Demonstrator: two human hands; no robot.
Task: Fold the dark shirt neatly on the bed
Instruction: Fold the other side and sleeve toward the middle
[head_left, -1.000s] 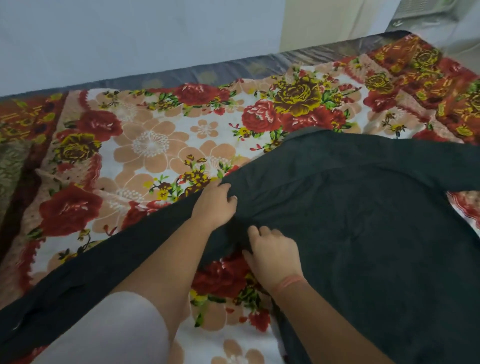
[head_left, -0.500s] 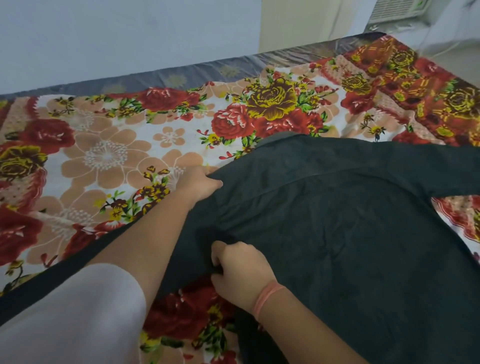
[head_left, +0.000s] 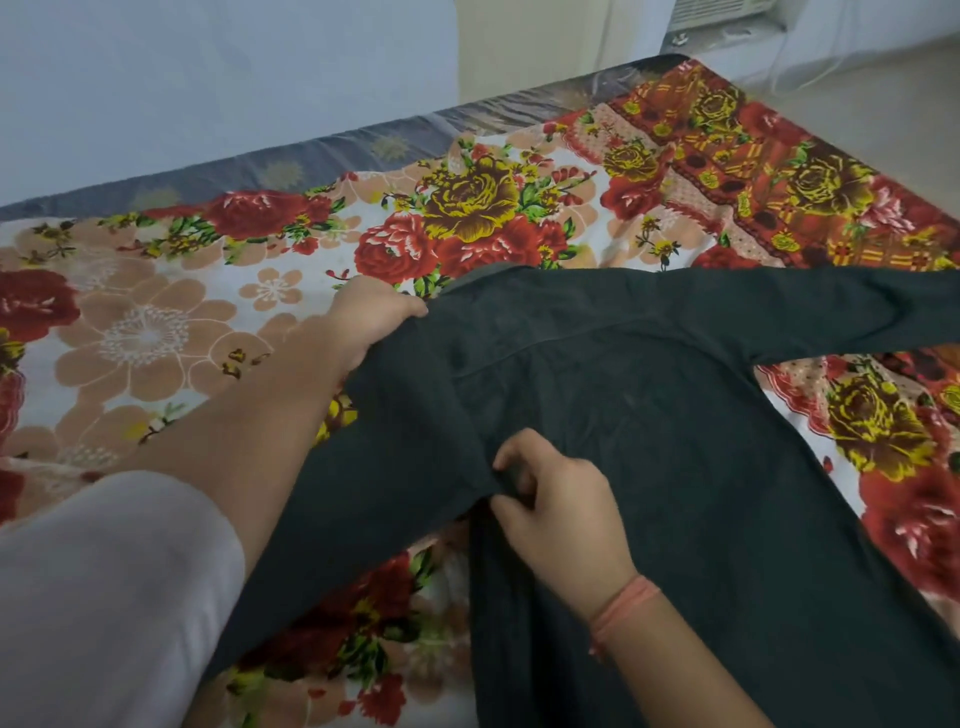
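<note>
The dark shirt (head_left: 649, 415) lies spread back-up on the flowered bedsheet (head_left: 156, 332), collar toward the far side. One sleeve stretches to the right edge of view, the other runs down to the lower left under my arm. My left hand (head_left: 371, 325) grips the shirt's left shoulder near the collar and lifts the cloth a little. My right hand (head_left: 558, 512) pinches a fold of fabric at the left underarm seam. A pink band sits on my right wrist.
The bed's far edge, a grey mattress border (head_left: 322, 161), meets a pale wall. An air cooler (head_left: 722, 21) stands on the floor beyond the far right corner. Bare sheet shows to the left and beyond the collar.
My left hand has gone from resting on the cloth to gripping the left shoulder. My right hand has closed into a pinch on the underarm cloth, which bunches.
</note>
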